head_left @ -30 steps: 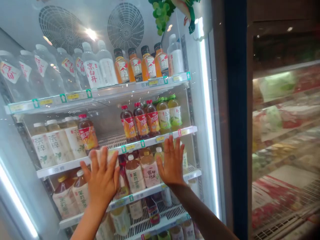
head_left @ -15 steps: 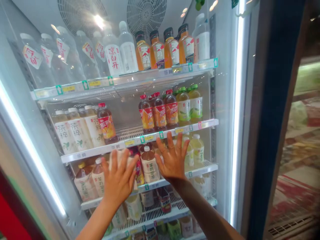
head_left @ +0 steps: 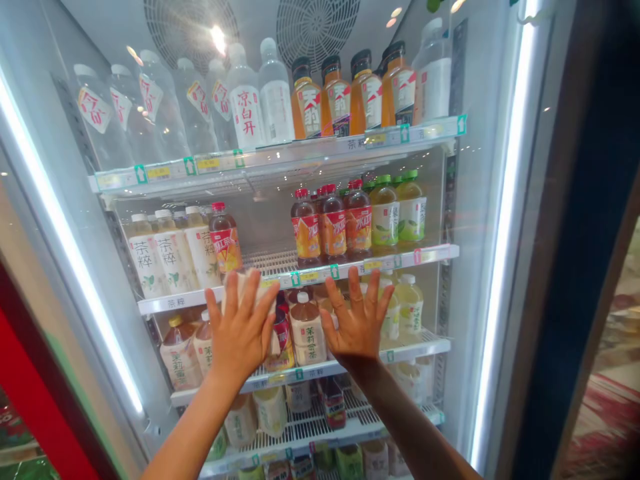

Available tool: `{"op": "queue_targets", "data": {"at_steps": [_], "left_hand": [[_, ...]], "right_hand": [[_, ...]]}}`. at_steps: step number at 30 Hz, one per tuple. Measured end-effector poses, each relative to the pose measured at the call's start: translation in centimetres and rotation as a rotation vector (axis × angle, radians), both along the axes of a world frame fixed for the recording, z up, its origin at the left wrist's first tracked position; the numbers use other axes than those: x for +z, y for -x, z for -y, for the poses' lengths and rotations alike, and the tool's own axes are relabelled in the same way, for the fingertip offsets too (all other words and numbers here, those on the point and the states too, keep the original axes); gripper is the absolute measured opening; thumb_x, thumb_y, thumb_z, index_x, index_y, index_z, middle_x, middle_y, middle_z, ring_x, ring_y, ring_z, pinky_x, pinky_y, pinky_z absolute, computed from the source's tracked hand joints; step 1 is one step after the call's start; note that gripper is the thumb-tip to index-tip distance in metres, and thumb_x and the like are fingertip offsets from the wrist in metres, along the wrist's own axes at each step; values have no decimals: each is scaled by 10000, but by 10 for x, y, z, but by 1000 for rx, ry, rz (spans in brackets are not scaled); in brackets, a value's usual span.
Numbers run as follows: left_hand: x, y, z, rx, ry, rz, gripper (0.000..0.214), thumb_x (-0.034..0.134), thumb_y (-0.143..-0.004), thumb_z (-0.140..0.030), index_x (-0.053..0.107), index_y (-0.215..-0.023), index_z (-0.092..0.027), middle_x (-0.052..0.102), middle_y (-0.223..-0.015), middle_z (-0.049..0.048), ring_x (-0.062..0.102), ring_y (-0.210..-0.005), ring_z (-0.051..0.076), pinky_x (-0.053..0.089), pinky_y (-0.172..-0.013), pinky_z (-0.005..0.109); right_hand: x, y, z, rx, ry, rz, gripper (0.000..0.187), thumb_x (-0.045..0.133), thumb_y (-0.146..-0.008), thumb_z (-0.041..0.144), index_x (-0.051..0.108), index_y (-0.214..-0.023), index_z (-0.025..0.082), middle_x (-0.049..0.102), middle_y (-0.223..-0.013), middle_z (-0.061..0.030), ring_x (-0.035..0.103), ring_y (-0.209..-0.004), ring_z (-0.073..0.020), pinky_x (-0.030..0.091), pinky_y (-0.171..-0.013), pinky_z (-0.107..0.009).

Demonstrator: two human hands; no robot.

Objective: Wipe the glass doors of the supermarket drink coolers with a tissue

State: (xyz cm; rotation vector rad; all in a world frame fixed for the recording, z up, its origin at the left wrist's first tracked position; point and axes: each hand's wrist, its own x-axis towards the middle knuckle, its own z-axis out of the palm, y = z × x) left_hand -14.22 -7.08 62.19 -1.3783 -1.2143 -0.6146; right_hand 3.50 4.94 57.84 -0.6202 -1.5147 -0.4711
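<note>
Both my hands press flat on the glass door (head_left: 470,200) of a lit drinks fridge. My left hand (head_left: 243,333) has its fingers spread over a white cloth (head_left: 249,283) held against the glass, in front of the third shelf's tea bottles (head_left: 306,330). My right hand (head_left: 357,323) lies bare on the glass a little to the right, open with fingers fanned, just below the second shelf's price rail (head_left: 320,272).
Inside, water and orange drink bottles (head_left: 367,93) fill the top shelf, and tea bottles (head_left: 160,253) stand on the second. A dark door frame (head_left: 575,233) runs down the right, a light strip (head_left: 70,247) and a red panel (head_left: 40,393) down the left.
My view has swung left, so the fridge now sits further right in the picture. Both hands have stayed flat on the glass, and the right hand's fingers are spread wider.
</note>
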Motion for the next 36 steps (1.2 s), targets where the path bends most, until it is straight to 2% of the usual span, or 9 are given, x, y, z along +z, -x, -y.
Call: {"op": "queue_targets", "data": {"at_steps": [3, 7, 10, 13, 19, 25, 30, 32, 36], "left_hand": [[-1, -1, -1, 33, -60, 58, 713, 553, -972, -320, 242, -1614, -330, 107, -1719, 15, 21, -1606, 327, -61, -1285, 613], [-17, 13, 13, 7, 59, -11, 672, 525, -989, -360, 256, -1605, -363, 134, -1717, -31, 60, -1609, 296, -49, -1298, 586], [-1, 38, 26, 54, -12, 42, 686, 535, -984, -333, 249, -1606, -373, 113, -1723, -38, 49, -1611, 288, -77, -1294, 575], [12, 60, 36, 94, -132, 156, 720, 527, -982, -291, 201, -1622, -343, 50, -1735, -17, -24, -1610, 296, -99, -1279, 597], [-31, 76, 55, 27, -4, 77, 670, 509, -993, -343, 247, -1609, -367, 116, -1729, -35, 56, -1610, 306, -58, -1292, 596], [-7, 106, 66, 53, -142, 155, 741, 555, -963, -257, 222, -1621, -325, 71, -1736, -2, 0, -1610, 317, -83, -1278, 597], [-37, 114, 78, -2, -17, 105, 685, 530, -986, -293, 251, -1609, -354, 110, -1732, -23, 51, -1609, 315, -65, -1285, 596], [-27, 122, 83, 19, -14, 95, 685, 533, -990, -304, 246, -1608, -363, 111, -1731, -29, 55, -1610, 303, -89, -1280, 592], [9, 136, 85, 99, -111, 184, 735, 522, -989, -270, 167, -1631, -320, 39, -1738, 6, -52, -1608, 303, -126, -1258, 616]], "right_hand": [[-2, 3, 2, -1, 23, -4, 742, 528, -993, 308, 174, -1643, 364, 62, -1735, -5, 32, -1588, -427, 93, -1206, -794], [-4, 14, 9, 14, 11, 60, 777, 549, -986, 291, 150, -1652, 323, 68, -1733, -20, 46, -1597, -388, 113, -1245, -732], [-1, 29, 18, 18, 8, 82, 806, 561, -972, 252, 136, -1652, 334, 64, -1732, 0, 35, -1596, -387, 122, -1253, -716], [5, 45, 29, 37, 7, 62, 842, 607, -946, 280, 151, -1650, 348, 60, -1734, -9, 24, -1584, -440, 137, -1221, -768], [12, 75, 50, 61, 12, 42, 889, 712, -881, 362, 241, -1635, 368, -55, -1738, -92, 40, -1552, -537, 166, -1138, -854], [12, 86, 54, 19, 33, 22, 866, 681, -907, 428, 214, -1635, 392, -103, -1736, -94, 13, -1560, -521, 143, -1120, -869], [10, 84, 51, -17, 6, 46, 852, 629, -941, 478, 144, -1638, 413, -101, -1739, -95, -14, -1577, -469, 151, -1128, -849], [10, 83, 50, -26, -11, 55, 845, 620, -946, 486, 143, -1639, 406, -100, -1740, -95, -16, -1579, -464, 147, -1135, -841], [9, 82, 50, -23, -23, 51, 841, 625, -948, 482, 154, -1639, 402, -63, -1745, -81, 17, -1581, -463, 138, -1162, -816]]}}
